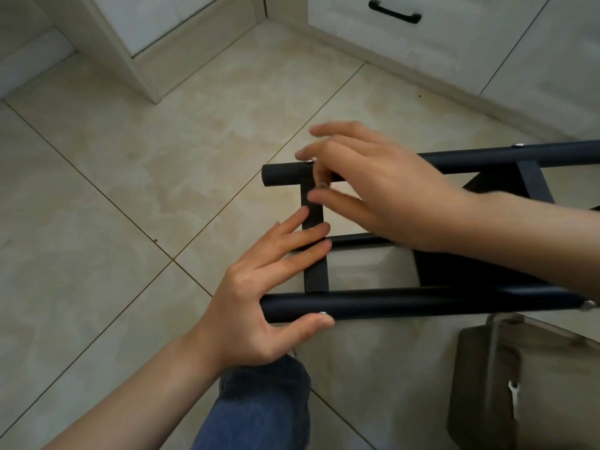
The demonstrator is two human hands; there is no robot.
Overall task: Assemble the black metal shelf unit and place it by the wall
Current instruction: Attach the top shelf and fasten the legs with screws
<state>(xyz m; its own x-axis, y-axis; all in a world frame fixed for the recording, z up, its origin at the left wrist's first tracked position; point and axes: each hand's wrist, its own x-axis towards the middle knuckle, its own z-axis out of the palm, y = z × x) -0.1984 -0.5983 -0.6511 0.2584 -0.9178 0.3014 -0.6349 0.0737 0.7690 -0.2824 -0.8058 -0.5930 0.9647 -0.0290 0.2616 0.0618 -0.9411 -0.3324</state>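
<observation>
Fingers [324, 150] round screw [321, 185], black tubular frame [389, 303]

Colours and patterns.

- **Shelf unit** [422, 303], centre and right: round tubes and flat crossbars in matt black, reading slightly blue-black where light falls.
- **Screw heads** [322, 314] on the tubes: bright silver.
- **Small fastener** [322, 185] at the upper tube, centre of frame: silvery, blurred.
- **Floor tiles** [130, 157]: pale beige with cloudy cream and ochre marbling, divided by thin dark grout lines running diagonally.
- **Cabinets** [438, 43], along the upper edge: off-white panelled fronts.
- **Drawer handle** [394, 11], upper right: black.
- **Trouser leg** [263, 407], bottom centre: mid-blue denim.
- **Box-like object** [480, 384], lower right: dull grey-brown, bearing a small white spanner [513, 393].
</observation>
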